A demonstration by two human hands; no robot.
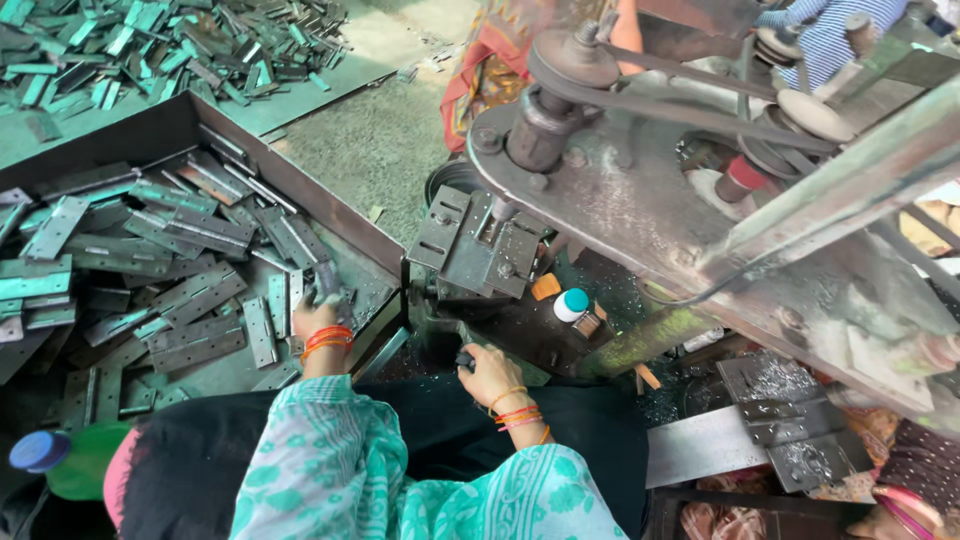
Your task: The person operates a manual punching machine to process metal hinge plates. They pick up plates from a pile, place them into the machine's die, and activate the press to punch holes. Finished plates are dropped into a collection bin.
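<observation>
From the head camera, the tray (330,205) lay left of the machine (480,250), heaped with grey hinges (190,290). The left hand (318,318) was at the tray's near right corner, its fingers (322,300) clenched around one hinge (327,283) held upright above the heap. The right hand (490,375) rested just below the machine, fingers curled on a small dark knob (465,358). A capped bottle (573,305) stood right of the machine; a green bottle (70,460) lay below the tray.
</observation>
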